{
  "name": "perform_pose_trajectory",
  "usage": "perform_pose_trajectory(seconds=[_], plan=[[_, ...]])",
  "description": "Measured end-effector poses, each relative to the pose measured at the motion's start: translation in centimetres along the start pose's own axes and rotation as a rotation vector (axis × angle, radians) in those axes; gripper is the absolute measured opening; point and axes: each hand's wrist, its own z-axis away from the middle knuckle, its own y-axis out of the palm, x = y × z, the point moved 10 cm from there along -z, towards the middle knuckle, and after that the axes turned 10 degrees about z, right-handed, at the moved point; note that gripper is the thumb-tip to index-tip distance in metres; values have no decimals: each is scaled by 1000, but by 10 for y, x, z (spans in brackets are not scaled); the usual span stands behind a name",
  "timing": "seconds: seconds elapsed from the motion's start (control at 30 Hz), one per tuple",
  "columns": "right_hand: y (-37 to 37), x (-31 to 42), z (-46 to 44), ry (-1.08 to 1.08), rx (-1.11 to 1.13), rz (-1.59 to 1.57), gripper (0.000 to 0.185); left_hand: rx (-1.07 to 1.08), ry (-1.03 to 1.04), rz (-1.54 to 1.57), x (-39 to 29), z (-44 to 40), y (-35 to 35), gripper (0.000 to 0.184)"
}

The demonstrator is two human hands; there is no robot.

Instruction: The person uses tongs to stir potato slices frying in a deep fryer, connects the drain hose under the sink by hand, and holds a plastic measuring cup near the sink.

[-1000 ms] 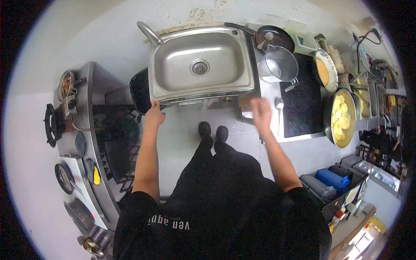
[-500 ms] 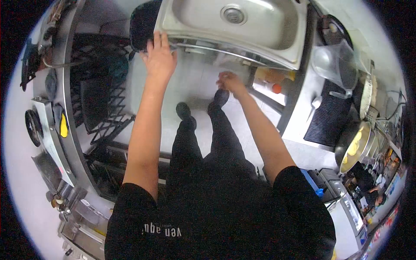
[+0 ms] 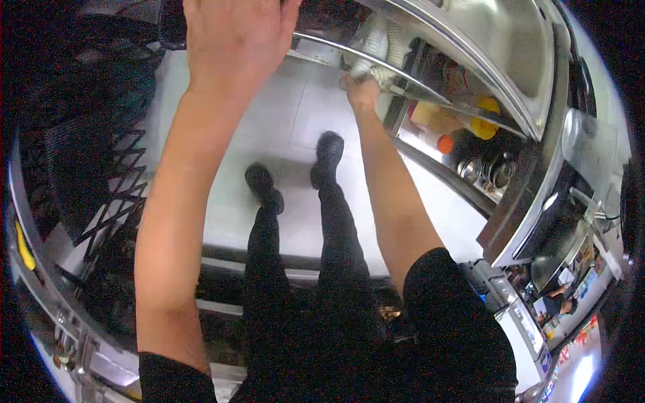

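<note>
My left hand (image 3: 235, 40) is large and close at the top edge, left of the sink (image 3: 494, 30). Its fingertips are cut off by the frame, so its grip is hidden. Lower and farther away, my right hand (image 3: 363, 94) reaches under the sink, below a metal rail (image 3: 410, 75). Its fingers look curled beside pale corrugated drain hoses (image 3: 390, 50). What they hold, if anything, is too blurred to make out.
On the under-sink shelf are a yellow container (image 3: 485, 121), an orange-red lid (image 3: 445, 144) and round metal pots (image 3: 471, 169). Dark lattice racks (image 3: 111, 185) stand at the left. Another person (image 3: 559, 307) is far off at the right.
My view has tipped and come closer to the under-sink space, where hoses and pots now show. My left hand has left the sink's front-left corner. My right hand has moved to the hoses.
</note>
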Motion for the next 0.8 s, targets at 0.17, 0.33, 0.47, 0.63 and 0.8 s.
perform_pose_trajectory(seconds=[0.17,0.33,0.47,0.63,0.8], plan=[[-8,8,-13,1,-81,99,64,-204,20,-121,15,10,18,54],[-17,-2,-7,47,-80,16,71,-130,-57,-48,7,7,5,52],[-5,-15,-11,43,-56,1,67,-258,41,-31,9,14,7,52],[-5,-21,-13,44,-90,-34,69,-293,59,-98,14,14,15,52],[42,-125,-61,315,-210,-440,54,-409,137,-129,16,17,18,52]])
